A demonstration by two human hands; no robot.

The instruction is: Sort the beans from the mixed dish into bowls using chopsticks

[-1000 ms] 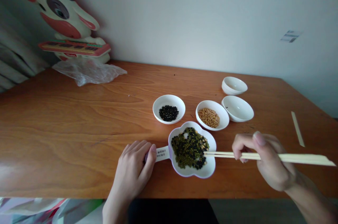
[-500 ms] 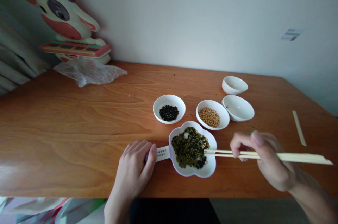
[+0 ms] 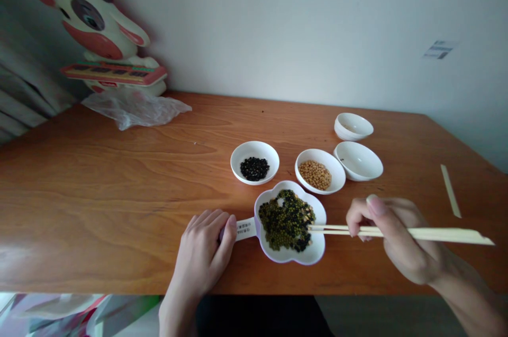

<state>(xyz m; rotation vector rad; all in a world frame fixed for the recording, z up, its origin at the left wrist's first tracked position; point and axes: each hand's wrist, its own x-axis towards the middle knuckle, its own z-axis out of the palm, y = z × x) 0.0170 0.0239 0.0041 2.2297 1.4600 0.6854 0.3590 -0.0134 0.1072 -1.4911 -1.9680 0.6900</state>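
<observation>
My left hand (image 3: 207,248) is closed round the handle of a white, flower-shaped dish (image 3: 282,256) with a lilac rim. In the dish lie mixed green and black beans (image 3: 281,220), with a few yellow ones at the right side. My right hand (image 3: 392,234) grips a pair of pale wooden chopsticks (image 3: 440,234); their tips reach into the right part of the dish, at the beans. Whether the tips pinch a bean is too small to tell. Just behind the dish stand a white bowl of black beans (image 3: 254,169) and a white bowl of yellow soybeans (image 3: 315,174).
Two more white bowls, a nearer one (image 3: 359,161) and a farther one (image 3: 353,126), stand at the back right. A pale flat strip (image 3: 451,191) lies at the far right. A cow-shaped toy keyboard (image 3: 115,75) and a clear plastic bag (image 3: 137,109) sit back left.
The chopsticks and my right thumb have shifted very slightly, with the tips still at the right side of the dish. My left hand keeps its hold on the handle.
</observation>
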